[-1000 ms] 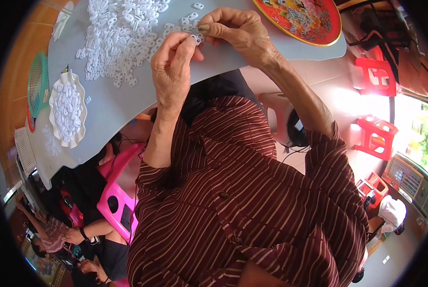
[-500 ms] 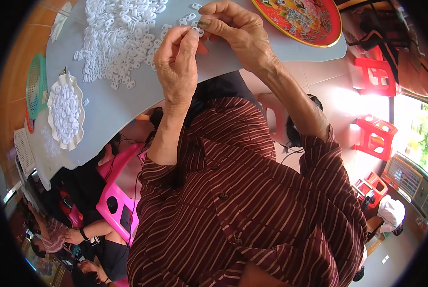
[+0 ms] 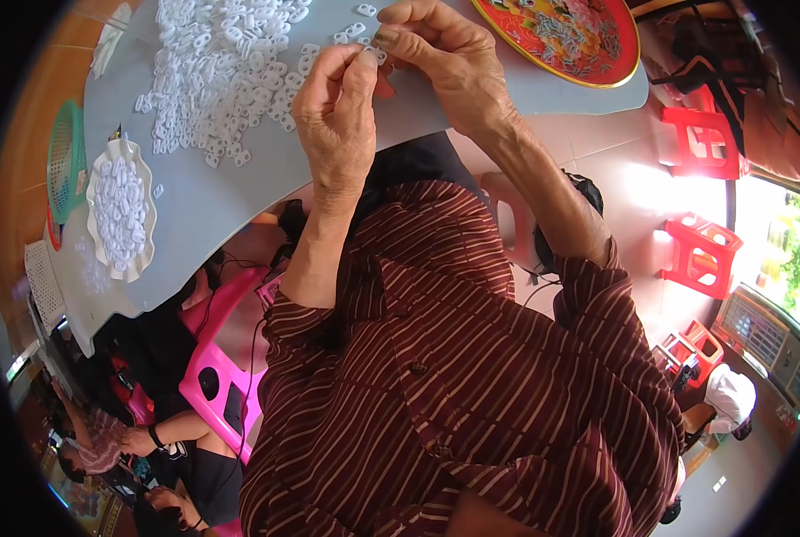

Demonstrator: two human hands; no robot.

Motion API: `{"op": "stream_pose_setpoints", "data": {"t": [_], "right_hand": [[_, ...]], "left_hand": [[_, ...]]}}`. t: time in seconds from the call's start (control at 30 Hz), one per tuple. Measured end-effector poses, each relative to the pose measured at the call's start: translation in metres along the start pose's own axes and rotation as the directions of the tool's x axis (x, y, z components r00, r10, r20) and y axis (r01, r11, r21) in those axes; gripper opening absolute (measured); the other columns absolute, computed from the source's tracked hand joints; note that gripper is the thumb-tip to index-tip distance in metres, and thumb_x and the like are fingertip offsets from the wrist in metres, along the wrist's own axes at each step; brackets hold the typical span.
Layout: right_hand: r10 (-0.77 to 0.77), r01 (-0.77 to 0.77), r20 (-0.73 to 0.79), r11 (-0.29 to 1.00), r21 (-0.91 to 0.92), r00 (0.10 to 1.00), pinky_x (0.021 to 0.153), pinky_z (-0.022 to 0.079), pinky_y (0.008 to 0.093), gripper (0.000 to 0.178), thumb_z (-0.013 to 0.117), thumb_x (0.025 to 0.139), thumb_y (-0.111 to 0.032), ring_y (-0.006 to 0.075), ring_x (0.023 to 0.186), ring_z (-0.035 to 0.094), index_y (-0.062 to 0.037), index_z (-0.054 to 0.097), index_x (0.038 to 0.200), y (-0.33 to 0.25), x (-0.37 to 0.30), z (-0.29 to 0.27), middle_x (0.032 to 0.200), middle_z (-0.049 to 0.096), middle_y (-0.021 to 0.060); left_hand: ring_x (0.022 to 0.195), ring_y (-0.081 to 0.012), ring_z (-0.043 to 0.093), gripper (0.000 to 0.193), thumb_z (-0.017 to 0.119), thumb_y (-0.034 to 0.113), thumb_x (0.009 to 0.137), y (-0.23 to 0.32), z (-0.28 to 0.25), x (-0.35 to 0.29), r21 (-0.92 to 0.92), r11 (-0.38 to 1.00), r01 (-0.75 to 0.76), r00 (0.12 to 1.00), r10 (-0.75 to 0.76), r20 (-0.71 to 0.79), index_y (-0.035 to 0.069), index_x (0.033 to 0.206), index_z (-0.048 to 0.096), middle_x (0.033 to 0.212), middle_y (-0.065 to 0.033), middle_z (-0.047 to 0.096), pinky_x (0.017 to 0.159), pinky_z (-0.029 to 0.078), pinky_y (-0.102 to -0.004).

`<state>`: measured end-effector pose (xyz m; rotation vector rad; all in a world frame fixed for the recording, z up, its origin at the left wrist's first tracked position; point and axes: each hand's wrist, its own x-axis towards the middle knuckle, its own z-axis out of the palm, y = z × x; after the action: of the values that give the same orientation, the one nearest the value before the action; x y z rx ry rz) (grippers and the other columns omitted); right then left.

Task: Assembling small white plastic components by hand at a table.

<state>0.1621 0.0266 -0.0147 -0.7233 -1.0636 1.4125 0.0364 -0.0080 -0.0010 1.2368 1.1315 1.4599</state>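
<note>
Thumb and fingers of my left hand (image 3: pixel 337 125) pinch a small white plastic piece with round holes (image 3: pixel 378 55). Close beside it, my right hand (image 3: pixel 449 58) has its thumb and index finger pressed together; whatever is between them is too small or hidden to make out. The fingertips of both hands nearly meet above the table edge. A few similar pieces (image 3: pixel 350 33) lie just beyond my fingers. To the left spreads a big heap of white plastic pieces (image 3: pixel 217 76).
On the grey table (image 3: pixel 230 197) a white scalloped dish (image 3: pixel 152 201) holds more white pieces. At the right stands a red floral tray (image 3: pixel 543 54) with small silvery parts. A green basket (image 3: pixel 64 161) sits far left. Pink and red stools, and other people, are around.
Both hands have shifted very slightly to the right, still close together. The white piece stays in my left fingers.
</note>
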Motion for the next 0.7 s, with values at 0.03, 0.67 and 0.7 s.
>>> {"op": "stream_pose_setpoints", "data": {"t": [0.03,0.67,0.7], "right_hand": [[0.003,-0.003,0.014,1.0,0.001,1.0,0.067,0.051,0.025,0.017,0.064,0.086,-0.007,0.0112,0.071,0.061,0.0001,0.062,0.101,0.0,0.0,0.0,0.084,0.066,0.0052],[-0.008,0.046,0.156,0.97,-0.238,0.988,0.064,0.05,0.0233,0.018,0.066,0.087,-0.016,0.0089,0.069,0.059,0.0016,0.065,0.087,-0.007,0.001,-0.009,0.076,0.064,0.004],[-0.012,0.053,0.155,0.963,-0.264,0.988,0.063,0.049,0.0231,0.019,0.066,0.087,-0.018,0.0088,0.069,0.059,0.0015,0.065,0.087,-0.009,0.001,-0.009,0.075,0.064,0.0038]], "left_hand": [[0.069,-0.0076,0.044,0.02,0.056,0.018,0.09,0.001,0.0,0.0,0.005,1.0,0.001,1.0,-0.001,-0.005,-0.001,0.088,0.06,0.072,0.0017,0.054,0.064,0.036,-0.0219],[0.062,-0.0066,0.052,0.017,0.056,0.018,0.092,-0.006,-0.006,0.001,-0.03,0.999,-0.043,0.995,0.046,0.084,0.001,0.091,0.061,0.068,-0.0012,0.058,0.058,0.04,-0.0201],[0.062,-0.0071,0.05,0.019,0.056,0.018,0.091,-0.001,-0.005,0.0,0.011,0.999,-0.042,0.997,0.041,0.069,0.0,0.089,0.06,0.068,-0.0008,0.057,0.058,0.038,-0.0209]]}}
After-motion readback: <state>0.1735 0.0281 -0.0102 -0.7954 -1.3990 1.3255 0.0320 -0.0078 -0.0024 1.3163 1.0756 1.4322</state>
